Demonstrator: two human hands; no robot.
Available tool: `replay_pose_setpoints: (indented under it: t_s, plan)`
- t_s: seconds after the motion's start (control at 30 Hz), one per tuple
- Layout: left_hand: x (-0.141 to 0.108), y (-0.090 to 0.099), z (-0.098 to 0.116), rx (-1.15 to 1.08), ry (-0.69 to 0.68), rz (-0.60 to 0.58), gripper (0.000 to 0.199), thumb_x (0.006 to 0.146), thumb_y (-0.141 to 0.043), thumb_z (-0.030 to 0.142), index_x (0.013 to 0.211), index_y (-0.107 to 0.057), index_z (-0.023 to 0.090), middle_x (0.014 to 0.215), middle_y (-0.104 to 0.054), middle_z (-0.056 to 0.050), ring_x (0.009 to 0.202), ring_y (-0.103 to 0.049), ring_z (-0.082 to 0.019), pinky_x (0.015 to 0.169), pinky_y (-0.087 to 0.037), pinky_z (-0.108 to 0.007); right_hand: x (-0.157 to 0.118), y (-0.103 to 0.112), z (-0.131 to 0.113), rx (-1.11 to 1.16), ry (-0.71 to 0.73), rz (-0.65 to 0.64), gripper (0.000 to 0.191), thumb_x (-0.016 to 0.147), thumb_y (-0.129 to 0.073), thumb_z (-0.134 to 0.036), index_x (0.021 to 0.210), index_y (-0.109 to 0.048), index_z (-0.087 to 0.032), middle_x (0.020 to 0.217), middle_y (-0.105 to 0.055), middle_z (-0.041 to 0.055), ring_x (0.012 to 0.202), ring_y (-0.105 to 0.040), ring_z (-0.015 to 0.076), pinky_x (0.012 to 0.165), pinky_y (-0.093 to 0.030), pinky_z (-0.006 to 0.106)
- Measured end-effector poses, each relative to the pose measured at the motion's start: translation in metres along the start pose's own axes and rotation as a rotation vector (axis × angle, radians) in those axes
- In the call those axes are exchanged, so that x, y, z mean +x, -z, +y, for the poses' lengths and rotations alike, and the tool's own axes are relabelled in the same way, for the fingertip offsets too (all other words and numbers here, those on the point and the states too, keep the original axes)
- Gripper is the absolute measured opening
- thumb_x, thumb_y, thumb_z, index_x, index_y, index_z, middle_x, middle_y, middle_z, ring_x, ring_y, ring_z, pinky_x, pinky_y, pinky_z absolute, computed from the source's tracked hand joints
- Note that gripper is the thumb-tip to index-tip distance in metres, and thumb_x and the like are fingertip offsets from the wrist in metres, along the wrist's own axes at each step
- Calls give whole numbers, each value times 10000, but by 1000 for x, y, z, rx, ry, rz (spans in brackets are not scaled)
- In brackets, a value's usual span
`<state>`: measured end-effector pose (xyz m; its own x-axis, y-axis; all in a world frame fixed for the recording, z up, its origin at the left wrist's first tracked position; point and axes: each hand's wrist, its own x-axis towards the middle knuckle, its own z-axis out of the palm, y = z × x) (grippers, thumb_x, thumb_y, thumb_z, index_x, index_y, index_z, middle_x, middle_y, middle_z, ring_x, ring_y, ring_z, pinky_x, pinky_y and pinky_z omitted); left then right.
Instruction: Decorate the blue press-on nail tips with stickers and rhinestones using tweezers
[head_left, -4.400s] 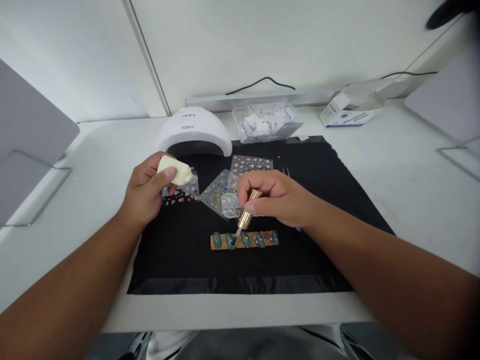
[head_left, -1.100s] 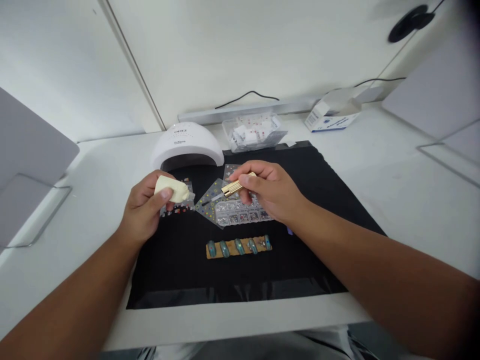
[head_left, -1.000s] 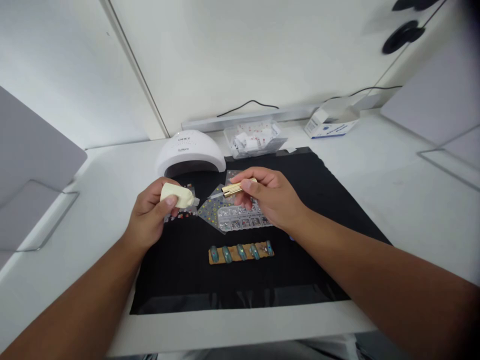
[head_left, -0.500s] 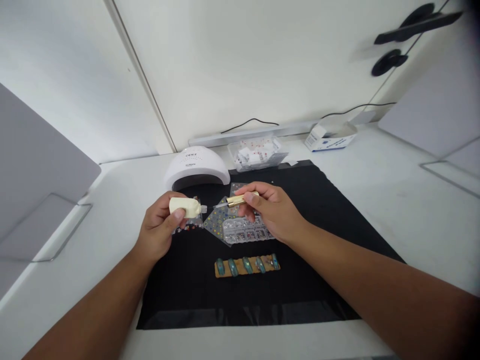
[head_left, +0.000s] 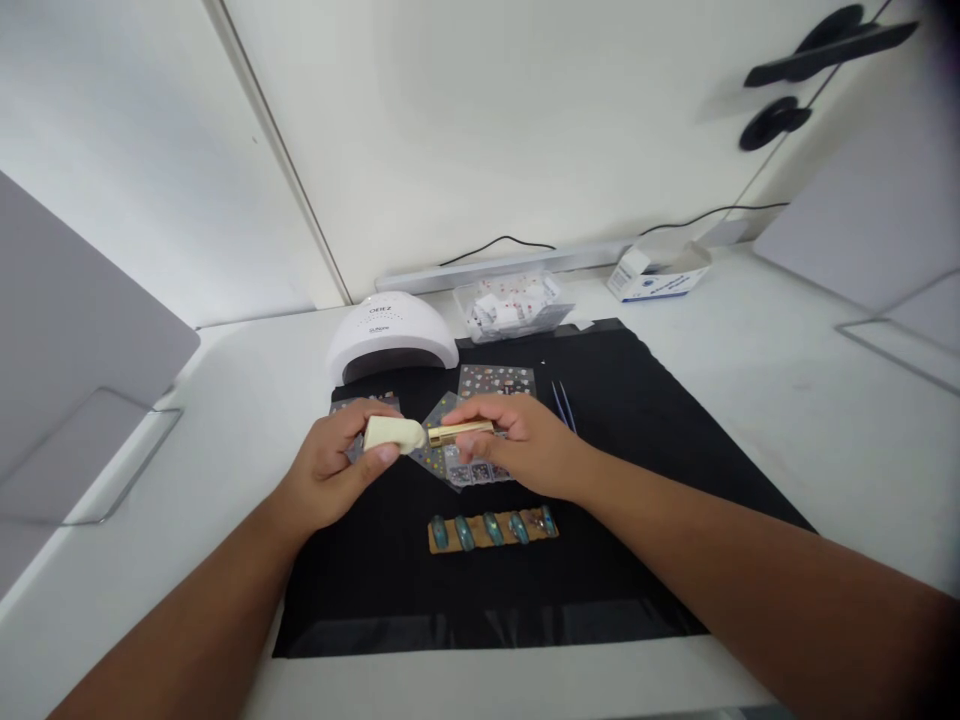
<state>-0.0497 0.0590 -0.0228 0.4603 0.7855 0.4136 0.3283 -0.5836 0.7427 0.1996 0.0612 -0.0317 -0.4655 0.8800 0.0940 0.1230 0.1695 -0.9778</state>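
Note:
My left hand (head_left: pixel 330 460) is closed round a cream nail polish bottle (head_left: pixel 391 433), tipped on its side with its neck toward the right. In my right hand (head_left: pixel 517 440) is the gold brush cap (head_left: pixel 459 432), which meets the bottle's neck; the brush is out of sight. Below the hands, several shiny teal press-on nails (head_left: pixel 491 529) sit in a row on a tan strip (head_left: pixel 477 532). Partly behind my fingers lie nail sticker sheets (head_left: pixel 495 380) and a clear compartment case (head_left: pixel 480 471) of small decorations.
On the black mat (head_left: pixel 465 590), blue tweezers (head_left: pixel 563 405) lie right of the stickers. A white nail lamp (head_left: pixel 394 330) stands at the back left. Behind the mat are a clear tub (head_left: pixel 514 305) of packets and an opened white box (head_left: pixel 660 272).
My hands have come together, and the brush has gone from view as the cap reached the bottle's neck. The tweezers, hidden before, now show beside my right hand.

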Motion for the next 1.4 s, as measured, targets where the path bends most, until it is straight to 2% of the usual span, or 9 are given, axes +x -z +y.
replay_pose_setpoints:
  t_s: [0.17, 0.43, 0.57, 0.67, 0.77, 0.97, 1.1, 1.2, 1.4]
  plan:
    - [1, 2, 5, 88, -67, -86, 172, 919, -558, 280, 1072, -605, 217, 917, -638, -38, 800, -591, -168, 697, -455, -268, -3, 3, -3, -168, 61, -149, 286, 846, -604, -287, 1098, -675, -170, 897, -713, 41, 737, -647, 145, 686, -492, 272]
    - [2, 2, 1, 57, -40, -122, 196, 928, -550, 313, 1092, -588, 213, 908, -638, -44, 772, -591, -167, 684, -460, -276, -3, 4, -7, -277, 103, -126, 251, 843, -594, -265, 1065, -675, -182, 811, -693, 15, 665, -587, 128, 638, -441, 253]
    - [1, 0, -6, -32, 33, -96, 222, 941, -533, 341, 1109, -576, 203, 879, -628, -35, 719, -566, -145, 650, -440, -265, -2, 7, -7, -199, 67, -72, 231, 833, -602, -306, 1004, -681, -171, 756, -653, 5, 641, -549, 119, 626, -422, 251]
    - [0, 0, -11, -141, 100, -23, 259, 939, -531, 397, 1097, -558, 193, 766, -591, -4, 648, -536, -130, 606, -427, -253, 0, 10, -2, -90, 64, 45, 191, 813, -614, -306, 930, -692, -177, 741, -624, -4, 607, -511, 104, 595, -405, 244]
    - [1, 4, -16, -194, 112, 68, 297, 923, -546, 450, 1051, -554, 182, 702, -553, 17, 610, -509, -119, 590, -416, -243, 3, 14, -3, -102, 103, 94, 199, 823, -584, -313, 932, -683, -179, 695, -594, -14, 542, -462, 95, 544, -380, 243]
    - [5, 7, -23, -210, 107, 177, 326, 927, -523, 485, 982, -545, 165, 608, -496, 39, 528, -456, -107, 519, -370, -225, -9, 33, -53, -212, 256, 140, 183, 803, -623, -305, 941, -690, -205, 848, -665, 24, 740, -563, 149, 686, -423, 298]
    - [5, 3, -22, -222, 135, 166, 342, 899, -560, 498, 977, -554, 165, 595, -499, 47, 506, -429, -95, 494, -339, -208, -35, 47, -75, -207, 273, -35, 166, 862, -589, -272, 993, -681, -224, 810, -653, 10, 698, -542, 125, 656, -407, 272]
    - [6, 1, -19, -214, 166, 113, 312, 886, -593, 464, 943, -573, 157, 615, -507, 37, 535, -442, -96, 507, -353, -207, -44, 51, -60, -62, 182, -41, 106, 838, -625, -257, 926, -656, -206, 636, -549, -38, 556, -431, 86, 556, -345, 232]
    - [7, 1, -21, -90, 140, 66, 267, 917, -549, 419, 968, -574, 158, 630, -514, 28, 531, -460, -98, 497, -366, -207, -42, 47, -7, 248, 72, 26, 73, 776, -632, -242, 784, -639, -171, 518, -431, -71, 449, -309, 57, 447, -229, 208]
